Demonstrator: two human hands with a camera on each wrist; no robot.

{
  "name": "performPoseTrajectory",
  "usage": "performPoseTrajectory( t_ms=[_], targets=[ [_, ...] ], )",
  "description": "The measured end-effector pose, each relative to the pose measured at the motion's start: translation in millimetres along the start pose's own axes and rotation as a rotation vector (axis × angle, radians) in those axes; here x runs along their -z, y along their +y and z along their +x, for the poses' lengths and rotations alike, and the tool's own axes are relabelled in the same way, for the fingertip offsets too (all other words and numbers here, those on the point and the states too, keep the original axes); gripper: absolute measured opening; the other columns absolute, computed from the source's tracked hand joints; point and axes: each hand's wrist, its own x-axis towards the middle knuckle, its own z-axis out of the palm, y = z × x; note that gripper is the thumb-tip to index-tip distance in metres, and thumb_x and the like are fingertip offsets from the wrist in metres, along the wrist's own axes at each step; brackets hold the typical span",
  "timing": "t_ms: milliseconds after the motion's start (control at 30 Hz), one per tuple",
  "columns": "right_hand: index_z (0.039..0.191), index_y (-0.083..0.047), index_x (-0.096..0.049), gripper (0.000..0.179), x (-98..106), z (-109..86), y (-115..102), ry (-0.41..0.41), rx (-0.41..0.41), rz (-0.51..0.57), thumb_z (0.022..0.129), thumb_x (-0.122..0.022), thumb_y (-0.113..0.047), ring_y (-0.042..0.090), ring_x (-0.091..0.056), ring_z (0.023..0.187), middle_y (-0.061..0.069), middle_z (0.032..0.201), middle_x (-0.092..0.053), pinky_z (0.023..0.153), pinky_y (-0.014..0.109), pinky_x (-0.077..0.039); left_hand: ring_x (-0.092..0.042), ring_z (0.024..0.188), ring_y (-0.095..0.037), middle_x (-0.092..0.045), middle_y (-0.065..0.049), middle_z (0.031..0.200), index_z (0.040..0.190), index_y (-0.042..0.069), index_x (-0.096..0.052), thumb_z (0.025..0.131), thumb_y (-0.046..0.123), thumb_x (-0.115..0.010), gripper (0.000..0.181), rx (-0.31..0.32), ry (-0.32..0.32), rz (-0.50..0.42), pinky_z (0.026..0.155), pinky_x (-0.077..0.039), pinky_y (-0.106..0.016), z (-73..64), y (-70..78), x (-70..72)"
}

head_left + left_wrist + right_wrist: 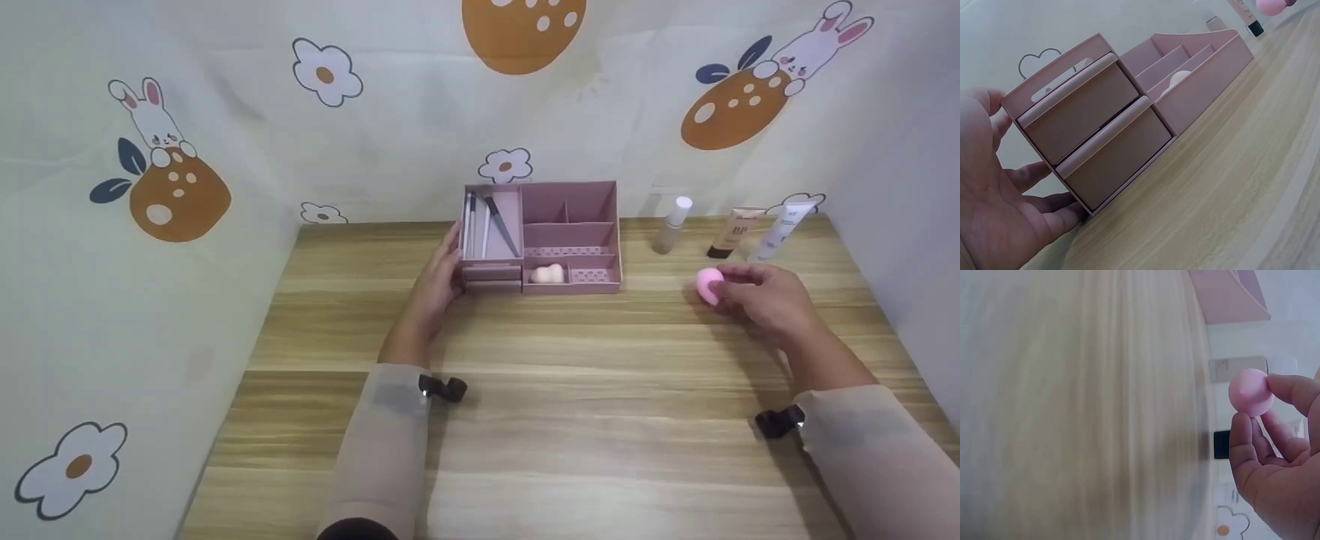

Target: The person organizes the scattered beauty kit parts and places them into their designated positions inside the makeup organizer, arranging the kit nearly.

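A pink makeup sponge (pixel 709 286) is pinched between the thumb and fingers of my right hand (pixel 776 304), over the right part of the table. In the right wrist view the sponge (pixel 1251 392) shows its rounded, slightly pointed end. My left hand (pixel 435 289) rests against the left side of a pink desktop organizer (pixel 570 201), its fingers loosely extended along the wall. The left wrist view shows the organizer's two closed drawers (pixel 1086 107). Several slim brushes (pixel 501 225) lean in its left compartment, and a cream-coloured sponge (pixel 547 274) sits in a front compartment.
Right of the organizer stand a small bottle with a white cap (pixel 673 225), a BB cream tube (pixel 736 234) and a white tube (pixel 784 231). They are near the table's back edge, before a patterned wall covering (pixel 405 142). The wood-grain table (pixel 585 420) extends in front.
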Motion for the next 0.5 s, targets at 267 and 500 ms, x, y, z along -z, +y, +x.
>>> performPoseTrajectory(
  t_ms=[267, 500],
  targets=[
    [0.154, -0.010, -0.057, 0.065, -17, -1.9, -16, -0.008, 0.070, 0.055, 0.100, -0.076, -0.040, -0.001, -0.065, 0.103, 0.002, 0.139, -0.061, 0.092, 0.020, -0.059, -0.030, 0.164, -0.034, -0.013, 0.005, 0.183, 0.161, 0.057, -0.036, 0.114, 0.035, -0.037, 0.052, -0.015, -0.011, -0.027, 0.129, -0.037, -0.056, -0.3, -0.6, 0.2],
    [0.152, -0.007, -0.059, 0.060, -34, -0.1, -31, -0.013, 0.130, 0.083, 0.101, -0.076, -0.033, 0.000, -0.068, 0.100, 0.004, 0.139, -0.062, 0.090, 0.022, -0.063, -0.031, 0.163, -0.034, -0.014, 0.005, 0.183, 0.159, 0.059, -0.036, 0.114, 0.036, -0.037, 0.051, -0.013, -0.010, -0.018, 0.129, -0.037, -0.056, -1.0, -1.6, 0.9]
  ],
)
